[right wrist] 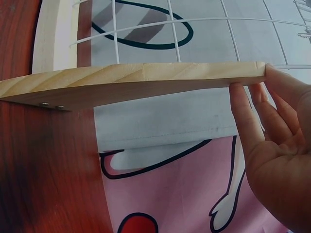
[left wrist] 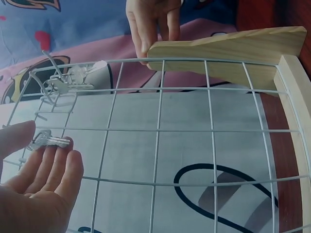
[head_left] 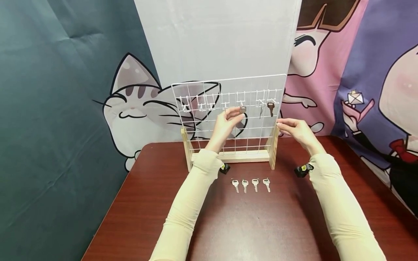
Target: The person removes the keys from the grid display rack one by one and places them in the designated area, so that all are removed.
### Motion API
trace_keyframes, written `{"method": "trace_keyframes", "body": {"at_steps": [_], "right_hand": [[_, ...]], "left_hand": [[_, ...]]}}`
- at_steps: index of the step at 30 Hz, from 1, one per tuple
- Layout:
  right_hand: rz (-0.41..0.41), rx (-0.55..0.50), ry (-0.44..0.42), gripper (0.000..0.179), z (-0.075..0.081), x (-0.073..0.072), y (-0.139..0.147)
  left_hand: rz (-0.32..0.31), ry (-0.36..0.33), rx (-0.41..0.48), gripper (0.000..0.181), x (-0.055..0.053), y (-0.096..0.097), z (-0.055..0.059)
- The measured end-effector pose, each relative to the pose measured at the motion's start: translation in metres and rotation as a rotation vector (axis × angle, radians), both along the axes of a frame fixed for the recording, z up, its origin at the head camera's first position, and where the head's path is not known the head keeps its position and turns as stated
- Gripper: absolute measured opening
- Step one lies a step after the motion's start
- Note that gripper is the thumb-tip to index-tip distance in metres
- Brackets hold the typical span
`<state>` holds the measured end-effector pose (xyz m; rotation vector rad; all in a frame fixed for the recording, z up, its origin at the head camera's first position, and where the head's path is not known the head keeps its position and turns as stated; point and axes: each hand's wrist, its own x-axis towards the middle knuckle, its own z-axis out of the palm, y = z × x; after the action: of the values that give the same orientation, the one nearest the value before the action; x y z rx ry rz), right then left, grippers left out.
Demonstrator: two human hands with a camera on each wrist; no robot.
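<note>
A white wire grid rack (head_left: 228, 79) on wooden supports stands on the table, with several white hooks along its upper part. My left hand (head_left: 226, 125) is at a middle hook and pinches a silver key (left wrist: 48, 140) between thumb and fingers. Whether that key's ring is around the hook cannot be told. At the right side, my right hand (head_left: 295, 131) grips the top of the wooden upright (right wrist: 170, 73) between thumb and fingers. Two keys hang on hooks to the right: a dark-looking key (head_left: 270, 108) and a thin edge-on key (head_left: 261, 111).
Several silver keys lie in a row on the brown table in front of the rack, among them a leftmost key (head_left: 235, 185) and a rightmost key (head_left: 266, 184). Hooks (head_left: 201, 106) on the rack's left side hold no keys. A printed cloth (head_left: 225, 36) hangs behind.
</note>
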<state>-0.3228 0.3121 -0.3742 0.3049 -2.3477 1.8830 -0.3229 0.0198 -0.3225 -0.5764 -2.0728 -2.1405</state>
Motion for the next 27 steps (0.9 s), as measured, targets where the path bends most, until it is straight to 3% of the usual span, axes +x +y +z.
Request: {"method": "trace_keyframes", "body": {"at_steps": [10,15,21,27], "right_hand": [[0.023,0.022,0.001,0.047,-0.005,0.002,0.005],[0.011,0.025,0.013,0.048,0.001,0.003,0.005],[-0.008,0.031,-0.012,0.045,0.006,0.006,0.000],[0.006,0.028,-0.027,0.041,0.022,0.018,-0.010]], "left_hand": [[0.002,-0.075,0.050,0.035,-0.004,0.007,0.004],[0.002,-0.069,0.076,0.034,-0.006,0.010,0.011],[0.015,-0.070,0.115,0.030,-0.001,0.010,0.014],[0.003,-0.091,0.168,0.028,0.004,0.008,0.014]]}}
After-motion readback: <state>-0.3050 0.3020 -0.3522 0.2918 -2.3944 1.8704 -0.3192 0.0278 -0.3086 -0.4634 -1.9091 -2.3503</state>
